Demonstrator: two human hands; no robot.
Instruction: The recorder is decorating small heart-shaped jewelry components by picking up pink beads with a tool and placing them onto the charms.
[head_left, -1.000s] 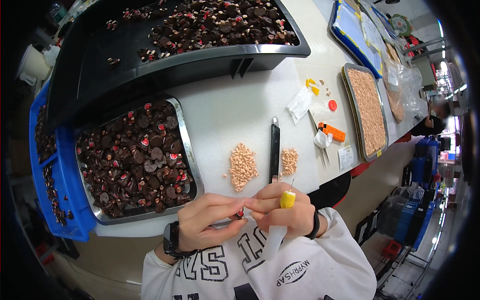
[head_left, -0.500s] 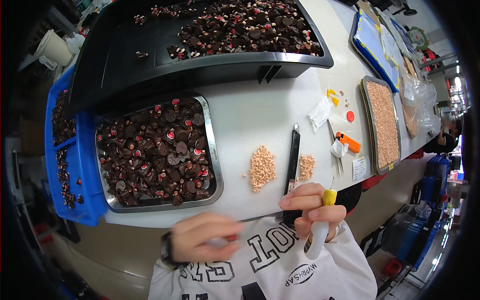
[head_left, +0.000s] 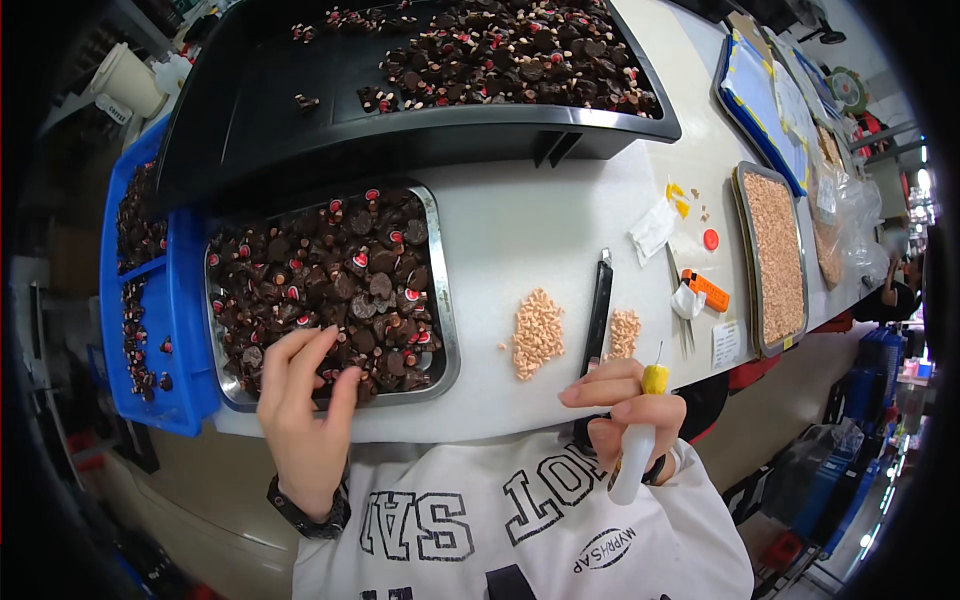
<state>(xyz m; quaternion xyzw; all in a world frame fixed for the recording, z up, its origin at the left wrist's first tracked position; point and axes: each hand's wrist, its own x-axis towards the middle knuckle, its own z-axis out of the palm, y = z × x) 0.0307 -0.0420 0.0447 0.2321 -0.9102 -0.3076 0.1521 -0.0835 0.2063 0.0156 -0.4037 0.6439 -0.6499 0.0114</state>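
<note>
My left hand (head_left: 305,410) is over the near edge of a metal tray (head_left: 440,290), its thumb and fingers apart among small dark brown parts (head_left: 345,285), some with red tops. A bit of red shows by its fingertips; whether they touch a part is hard to tell. A small white glue bottle (head_left: 632,465) with a yellow collar and a thin needle is gripped in my right hand (head_left: 640,410), needle pointing up. Just beyond that hand lie a black utility knife (head_left: 599,310), a larger pile of tiny peach-coloured pieces (head_left: 538,335) and a smaller pile (head_left: 625,332).
A large black bin (head_left: 420,140) of dark parts stands behind the tray, with a blue divided bin (head_left: 185,330) at left. To the right lie an orange tool (head_left: 706,290), tweezers (head_left: 686,338), a red cap (head_left: 711,239), crumpled tissue (head_left: 653,230) and a tray of peach pieces (head_left: 775,260).
My left hand has moved left from in front of my chest to the metal tray, and its fingers have spread. The right hand keeps hold of the glue bottle, nearly in place.
</note>
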